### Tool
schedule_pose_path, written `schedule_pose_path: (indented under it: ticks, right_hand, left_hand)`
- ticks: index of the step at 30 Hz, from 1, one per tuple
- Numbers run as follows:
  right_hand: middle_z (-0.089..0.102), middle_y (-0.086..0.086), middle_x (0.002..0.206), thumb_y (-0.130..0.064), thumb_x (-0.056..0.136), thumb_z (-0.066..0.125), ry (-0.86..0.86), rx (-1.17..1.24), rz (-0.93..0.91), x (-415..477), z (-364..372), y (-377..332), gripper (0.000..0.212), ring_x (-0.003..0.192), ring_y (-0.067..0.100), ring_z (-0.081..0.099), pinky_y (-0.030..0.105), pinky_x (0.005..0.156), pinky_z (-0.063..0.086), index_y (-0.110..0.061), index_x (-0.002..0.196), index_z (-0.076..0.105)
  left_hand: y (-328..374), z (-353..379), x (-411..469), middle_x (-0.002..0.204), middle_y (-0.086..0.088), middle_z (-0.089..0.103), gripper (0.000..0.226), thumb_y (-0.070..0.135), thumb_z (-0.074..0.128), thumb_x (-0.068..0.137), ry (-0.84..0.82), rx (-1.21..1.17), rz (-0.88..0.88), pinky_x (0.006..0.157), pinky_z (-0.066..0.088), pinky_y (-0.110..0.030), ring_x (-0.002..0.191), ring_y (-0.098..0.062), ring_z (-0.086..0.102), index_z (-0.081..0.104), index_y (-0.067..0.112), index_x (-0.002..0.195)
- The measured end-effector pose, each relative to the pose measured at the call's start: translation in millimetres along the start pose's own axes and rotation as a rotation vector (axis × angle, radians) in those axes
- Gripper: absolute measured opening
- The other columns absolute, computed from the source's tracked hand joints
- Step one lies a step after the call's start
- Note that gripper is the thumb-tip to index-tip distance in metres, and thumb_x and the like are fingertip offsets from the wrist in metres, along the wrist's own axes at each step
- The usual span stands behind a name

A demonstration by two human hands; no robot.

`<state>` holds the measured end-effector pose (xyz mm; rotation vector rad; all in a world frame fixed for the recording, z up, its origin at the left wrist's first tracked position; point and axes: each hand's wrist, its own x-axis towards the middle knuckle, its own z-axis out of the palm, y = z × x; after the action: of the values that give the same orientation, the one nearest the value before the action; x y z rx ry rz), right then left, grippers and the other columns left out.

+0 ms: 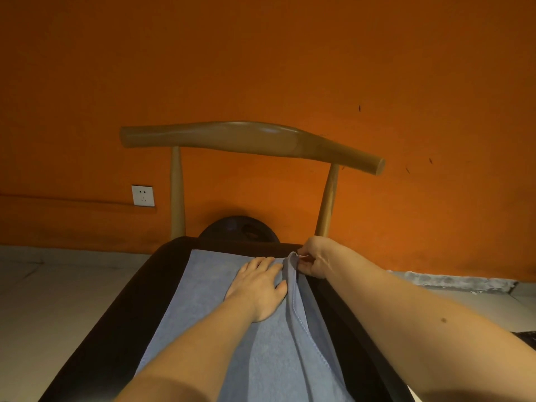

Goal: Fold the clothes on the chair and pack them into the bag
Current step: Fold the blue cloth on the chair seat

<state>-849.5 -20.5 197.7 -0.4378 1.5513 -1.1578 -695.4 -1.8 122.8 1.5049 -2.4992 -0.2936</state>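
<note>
A blue-grey cloth (203, 300) lies spread flat along the dark seat of a wooden chair (110, 323). My left hand (258, 285) rests palm down on the cloth near its far end, fingers apart. My right hand (314, 258) pinches the cloth's far right corner and lifts its right edge, so a raised fold runs toward me beside my left hand. No bag is in view.
The chair's curved wooden backrest (252, 140) stands against an orange wall. A dark round object (239, 229) sits behind the seat. A white wall socket (143, 195) is at the left. Pale floor (58, 285) lies on both sides.
</note>
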Motion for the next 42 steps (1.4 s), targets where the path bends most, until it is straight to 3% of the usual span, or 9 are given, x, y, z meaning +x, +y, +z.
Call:
schedule_pose_path:
  ticks: [4, 9, 12, 14, 21, 27, 32, 38, 42]
  right_hand:
    - [0.047, 0.007, 0.081, 0.005, 0.096, 0.051, -0.013, -0.061, -0.135, 1.1, 1.0, -0.7, 0.047, 0.065, 0.016, 0.050, 0.024, 0.044, 0.051, 0.004, 0.143, 0.045]
    - [0.065, 0.016, 0.108, -0.004, 0.090, 0.058, 0.304, 0.094, -0.324, 1.3, 6.9, 10.2, 0.033, 0.092, 0.031, 0.065, 0.038, 0.075, 0.055, -0.004, 0.122, 0.057]
    - [0.064, 0.013, 0.112, -0.002, 0.090, 0.058, 0.334, 0.125, -0.427, 1.7, 0.6, 8.5, 0.025, 0.081, 0.023, 0.059, 0.045, 0.088, 0.059, -0.014, 0.113, 0.060]
    - [0.061, 0.012, 0.110, 0.002, 0.093, 0.060, 0.311, 0.144, -0.409, 5.0, -7.8, 5.5, 0.022, 0.081, 0.024, 0.061, 0.046, 0.085, 0.062, -0.014, 0.109, 0.057]
    - [0.057, 0.001, 0.103, 0.004, 0.093, 0.057, 0.212, -0.793, -0.543, 11.7, -26.9, 14.2, 0.025, 0.100, 0.020, 0.058, 0.035, 0.096, 0.055, -0.015, 0.103, 0.068]
    - [0.065, 0.001, 0.100, -0.016, 0.089, 0.076, 0.016, -0.793, -0.545, 13.2, -18.2, 17.6, 0.021, 0.099, 0.018, 0.061, 0.027, 0.081, 0.049, -0.012, 0.109, 0.069]
    - [0.068, 0.004, 0.097, -0.006, 0.083, 0.076, -0.051, -0.789, -0.488, 11.0, -12.1, 12.3, 0.026, 0.082, 0.011, 0.059, 0.018, 0.061, 0.045, -0.006, 0.109, 0.072]
    - [0.068, 0.002, 0.099, -0.017, 0.081, 0.080, -0.142, -1.003, -0.549, 9.7, -7.2, 11.6, 0.034, 0.083, 0.010, 0.061, 0.017, 0.061, 0.048, -0.012, 0.113, 0.070]
    - [0.068, 0.003, 0.113, -0.029, 0.077, 0.085, -0.055, -1.250, -0.640, 14.7, -15.7, 10.0, 0.051, 0.102, 0.018, 0.064, 0.027, 0.081, 0.054, -0.013, 0.121, 0.066]
  left_hand:
    - [0.5, -0.3, -2.0, 0.170, 0.003, 0.015, 0.063, 0.054, 0.024, 0.104, -0.005, 0.000, -0.005, 0.127, 0.010, -0.043, 0.156, -0.019, 0.009, 0.021, 0.028, 0.162]
    - [1.9, -0.5, -1.7, 0.170, 0.002, 0.015, 0.064, 0.054, 0.025, 0.104, 0.007, 0.005, -0.008, 0.127, 0.011, -0.042, 0.155, -0.019, 0.009, 0.022, 0.026, 0.162]
    - [1.7, -0.4, -2.2, 0.169, 0.003, 0.016, 0.064, 0.055, 0.025, 0.104, 0.008, 0.001, -0.003, 0.127, 0.011, -0.042, 0.155, -0.019, 0.010, 0.023, 0.027, 0.161]
    - [0.8, -0.4, -2.7, 0.169, 0.003, 0.016, 0.063, 0.055, 0.025, 0.104, 0.006, -0.003, 0.001, 0.127, 0.011, -0.042, 0.155, -0.019, 0.010, 0.024, 0.028, 0.161]
    - [0.6, -1.4, -2.9, 0.169, 0.004, 0.016, 0.062, 0.055, 0.025, 0.104, -0.002, -0.023, -0.001, 0.127, 0.010, -0.042, 0.155, -0.019, 0.010, 0.023, 0.030, 0.161]
    - [0.2, 1.1, -1.3, 0.167, 0.003, 0.023, 0.063, 0.055, 0.025, 0.103, 0.020, -0.021, 0.002, 0.126, 0.014, -0.043, 0.153, -0.019, 0.015, 0.026, 0.027, 0.160]
    - [-0.2, 2.2, -0.8, 0.164, 0.003, 0.028, 0.066, 0.056, 0.024, 0.102, 0.033, -0.020, 0.001, 0.125, 0.017, -0.043, 0.152, -0.020, 0.020, 0.024, 0.026, 0.161]
    - [3.0, -1.4, -3.4, 0.159, 0.002, 0.035, 0.062, 0.052, 0.028, 0.103, 0.048, -0.031, -0.010, 0.124, 0.020, -0.042, 0.148, -0.019, 0.025, 0.029, 0.026, 0.158]
    - [2.2, -1.0, -4.2, 0.165, 0.004, 0.027, 0.062, 0.054, 0.026, 0.103, 0.048, -0.032, 0.011, 0.126, 0.014, -0.041, 0.152, -0.019, 0.018, 0.023, 0.030, 0.160]
